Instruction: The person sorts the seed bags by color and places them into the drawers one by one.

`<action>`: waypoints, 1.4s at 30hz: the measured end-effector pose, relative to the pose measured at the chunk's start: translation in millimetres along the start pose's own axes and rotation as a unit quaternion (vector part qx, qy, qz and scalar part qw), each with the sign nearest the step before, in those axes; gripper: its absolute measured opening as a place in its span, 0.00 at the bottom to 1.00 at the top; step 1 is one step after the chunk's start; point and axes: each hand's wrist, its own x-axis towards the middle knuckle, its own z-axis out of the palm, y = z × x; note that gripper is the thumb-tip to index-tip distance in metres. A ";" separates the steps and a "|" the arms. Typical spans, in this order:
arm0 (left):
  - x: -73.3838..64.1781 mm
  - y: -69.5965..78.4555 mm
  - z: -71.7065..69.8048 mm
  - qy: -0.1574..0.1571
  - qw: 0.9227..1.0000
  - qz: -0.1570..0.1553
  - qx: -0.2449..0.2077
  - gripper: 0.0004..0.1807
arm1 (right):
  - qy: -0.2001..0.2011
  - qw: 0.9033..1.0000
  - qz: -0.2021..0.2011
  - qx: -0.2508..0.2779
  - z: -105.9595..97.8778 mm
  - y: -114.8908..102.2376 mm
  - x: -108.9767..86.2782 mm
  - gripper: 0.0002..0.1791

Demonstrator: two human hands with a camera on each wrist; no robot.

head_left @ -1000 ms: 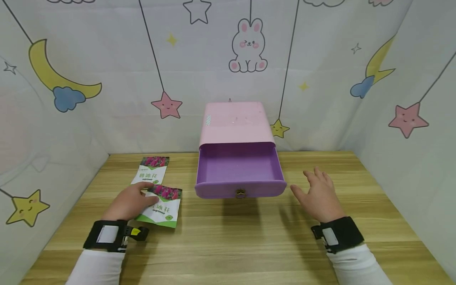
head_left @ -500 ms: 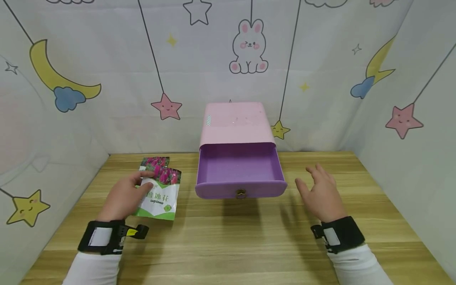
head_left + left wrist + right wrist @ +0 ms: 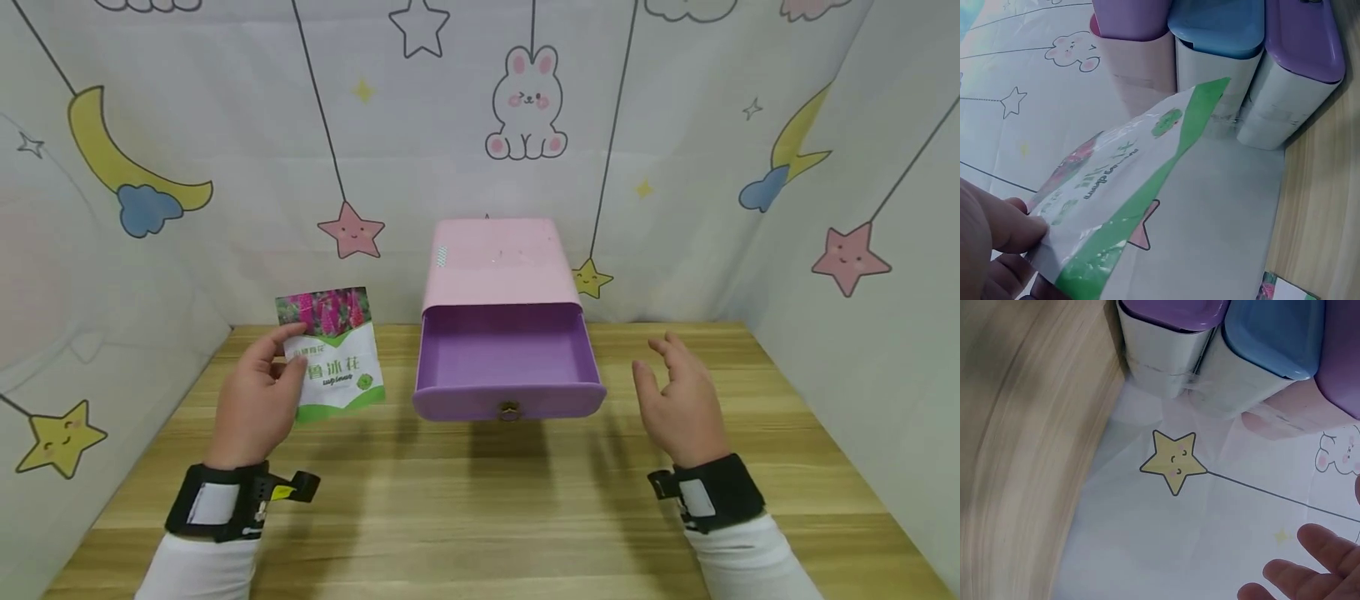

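Note:
In the head view my left hand [image 3: 255, 396] pinches a flower seed packet [image 3: 341, 354] by its left edge, thumb in front, and holds it up above the table. The packet is white and green with pink blossoms printed along the top. A corner of a second seed packet [image 3: 1284, 289] shows on the table in the left wrist view; the raised one hides it from the head. My right hand [image 3: 684, 408] hovers right of the drawer with relaxed, spread fingers and holds nothing. Between the hands, a purple drawer [image 3: 510, 402] stands pulled out of its pink casing [image 3: 498, 262].
Under the pink casing, the wrist views show two more white casings with a blue drawer [image 3: 1219, 25] and a lower purple drawer [image 3: 1307, 37]. The wooden table [image 3: 450, 517] meets a printed cloth backdrop [image 3: 420, 142] behind and at both sides.
My left hand has lifted the seed packet up and away from the other packet, turning it more upright. My right hand has shifted slightly right, away from the drawer.

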 end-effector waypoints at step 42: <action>8.7 55.7 6.8 0.124 0.969 0.136 -0.163 0.24 | 0.066 0.995 -0.041 0.063 -13.3 -26.8 12.2 0.26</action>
